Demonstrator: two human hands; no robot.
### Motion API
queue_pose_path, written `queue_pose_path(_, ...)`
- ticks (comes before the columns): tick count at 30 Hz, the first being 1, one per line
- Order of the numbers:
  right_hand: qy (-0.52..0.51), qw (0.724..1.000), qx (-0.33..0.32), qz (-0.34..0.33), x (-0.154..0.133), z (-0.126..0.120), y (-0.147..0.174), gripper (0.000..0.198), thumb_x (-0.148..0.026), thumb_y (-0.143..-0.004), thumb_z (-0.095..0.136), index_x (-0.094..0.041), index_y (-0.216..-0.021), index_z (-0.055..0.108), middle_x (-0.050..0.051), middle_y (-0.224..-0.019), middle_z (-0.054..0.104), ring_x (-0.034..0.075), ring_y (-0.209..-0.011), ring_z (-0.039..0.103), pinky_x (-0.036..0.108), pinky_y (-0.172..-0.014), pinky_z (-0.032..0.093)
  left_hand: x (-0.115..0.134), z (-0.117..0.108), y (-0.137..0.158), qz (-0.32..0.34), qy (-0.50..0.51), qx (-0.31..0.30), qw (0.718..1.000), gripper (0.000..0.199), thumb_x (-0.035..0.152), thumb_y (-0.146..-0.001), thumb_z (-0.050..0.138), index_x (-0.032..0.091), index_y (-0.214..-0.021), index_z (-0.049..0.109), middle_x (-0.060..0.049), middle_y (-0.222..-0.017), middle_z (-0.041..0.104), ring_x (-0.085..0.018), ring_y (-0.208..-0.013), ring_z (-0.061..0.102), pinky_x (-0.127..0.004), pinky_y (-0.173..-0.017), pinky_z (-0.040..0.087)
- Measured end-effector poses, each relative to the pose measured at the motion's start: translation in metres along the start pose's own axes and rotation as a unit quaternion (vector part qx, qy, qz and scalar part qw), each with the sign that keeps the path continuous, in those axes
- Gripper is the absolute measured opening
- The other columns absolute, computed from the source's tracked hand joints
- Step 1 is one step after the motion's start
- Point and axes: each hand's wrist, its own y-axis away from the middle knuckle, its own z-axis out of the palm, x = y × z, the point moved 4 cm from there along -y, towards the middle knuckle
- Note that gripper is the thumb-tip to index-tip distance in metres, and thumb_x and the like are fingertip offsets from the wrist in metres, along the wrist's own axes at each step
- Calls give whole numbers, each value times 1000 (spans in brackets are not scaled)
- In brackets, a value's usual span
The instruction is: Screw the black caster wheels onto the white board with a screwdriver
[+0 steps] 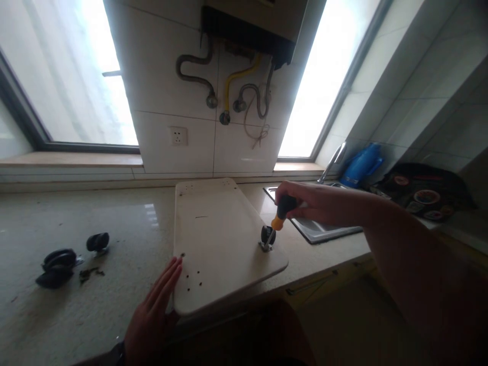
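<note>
A white board [221, 223] with rounded corners and small screw holes lies flat on the countertop. At its right front corner a black caster wheel [268, 234] stands on a metal plate. My right hand [295, 195] is closed around the black and yellow handle of a screwdriver [280, 216], whose shaft slants down to the caster's plate. My left hand [158, 292] rests with outstretched fingers against the board's left edge, near a group of holes. On the counter to the left lie more casters [57, 267], with a single caster [98, 242] beside them.
Small dark screws [90, 274] lie near the loose casters. Right of the board is a steel sink [324, 231] with a faucet [333, 160], a blue jug [361, 165] and a dark bag [423, 193]. The counter's front edge runs close below the board.
</note>
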Motion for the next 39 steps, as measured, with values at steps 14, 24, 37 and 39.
queue_pose_path(14, 142, 988, 40, 39, -20, 10, -14, 31, -52, -87, 65, -22, -82, 59, 0, -67, 62, 14, -57, 48, 31, -54, 32, 0, 1, 4, -26, 42, 2, 999, 78, 15, -93, 51, 26, -163, 19, -15, -156, 49, -32, -139, 52, -46, -100, 60)
queue_pose_path(24, 286, 929, 156, 176, -22, 20, -18, 28, -47, -86, 58, -22, -74, 59, 3, -62, 60, 17, -56, 49, 32, -54, 27, -2, 4, 9, -34, 62, -3, 998, 75, 15, -93, 52, 22, -162, 23, -17, -158, 45, -33, -141, 50, -45, -99, 60)
queue_pose_path(37, 63, 996, -13, 56, 6, -3, 9, 30, -45, -91, 62, -27, -115, 59, 4, -103, 70, 21, -85, 62, 34, -71, 44, -7, 4, 7, -74, 97, 4, 993, 70, 33, -98, 56, 27, -161, 27, -14, -158, 46, -35, -136, 55, -45, -97, 61)
queue_pose_path(39, 99, 993, 10, 62, 10, -2, 5, 32, -51, -89, 63, -25, -107, 62, 4, -93, 70, 20, -78, 61, 33, -67, 41, -8, 5, 8, -82, 101, 1, 992, 70, 34, -98, 57, 28, -161, 28, -13, -159, 46, -35, -137, 54, -45, -97, 61)
